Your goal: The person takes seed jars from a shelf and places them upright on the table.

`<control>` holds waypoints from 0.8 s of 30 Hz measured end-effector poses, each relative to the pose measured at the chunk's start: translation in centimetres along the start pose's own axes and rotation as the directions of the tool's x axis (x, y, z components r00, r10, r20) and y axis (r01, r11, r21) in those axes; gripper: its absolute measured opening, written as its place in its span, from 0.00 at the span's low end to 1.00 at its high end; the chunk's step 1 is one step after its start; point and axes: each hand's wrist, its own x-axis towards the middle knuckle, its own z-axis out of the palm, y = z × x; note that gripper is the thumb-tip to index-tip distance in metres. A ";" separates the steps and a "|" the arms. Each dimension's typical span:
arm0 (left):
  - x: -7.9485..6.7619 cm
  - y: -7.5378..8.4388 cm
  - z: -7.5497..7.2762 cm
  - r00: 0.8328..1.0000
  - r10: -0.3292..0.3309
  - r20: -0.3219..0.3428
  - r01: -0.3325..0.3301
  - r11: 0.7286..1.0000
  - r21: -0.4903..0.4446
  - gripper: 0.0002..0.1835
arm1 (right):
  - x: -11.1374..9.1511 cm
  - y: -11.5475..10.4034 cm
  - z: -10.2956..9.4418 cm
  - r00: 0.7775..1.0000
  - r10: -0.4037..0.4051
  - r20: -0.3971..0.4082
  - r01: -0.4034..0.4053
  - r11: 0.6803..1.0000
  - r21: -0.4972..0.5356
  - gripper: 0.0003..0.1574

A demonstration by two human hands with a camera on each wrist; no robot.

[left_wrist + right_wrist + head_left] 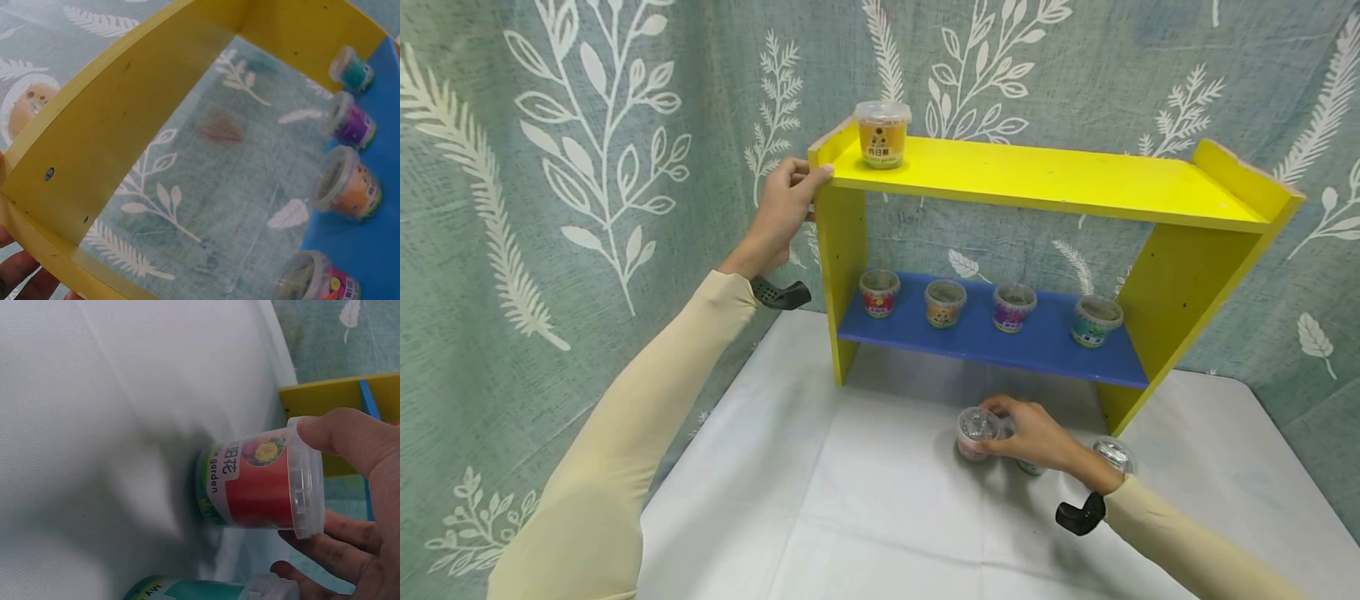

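Sleeve (602,442) lower left, left hand (786,200) gripping the shelf (1037,171), right hand (1037,433) pinching a red cup (972,442) lower center, so looks like five cups (942,315) shelved, two others (1114,454) left on the bench (887,508).

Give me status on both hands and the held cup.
Left hand gripping yellow shelf, upper left side. Right hand holding red-labelled cup by its lid. Teal-labelled cup close beside, possibly in the way.

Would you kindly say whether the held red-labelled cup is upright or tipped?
Upright: the red-labelled cup in the right hand has its lid uppermost.
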 end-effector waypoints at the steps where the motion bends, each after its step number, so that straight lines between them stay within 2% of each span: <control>1: 0.0 0.0 0.0 1.000 -0.001 0.000 0.001 1.000 0.000 0.22 | -0.1 0.0 0.0 1.000 0.000 0.000 0.000 1.000 -0.005 0.38; 8: 0.0 -0.1 0.0 1.000 0.001 -0.001 -0.001 1.000 -0.004 0.22 | -0.2 0.1 0.1 1.000 -0.023 0.001 0.023 0.999 -0.024 0.39; 24: 0.1 -0.1 0.0 1.000 -0.004 0.003 0.004 1.000 -0.009 0.22 | -0.2 -0.2 -0.4 0.999 -0.016 0.034 0.018 0.999 -0.047 0.41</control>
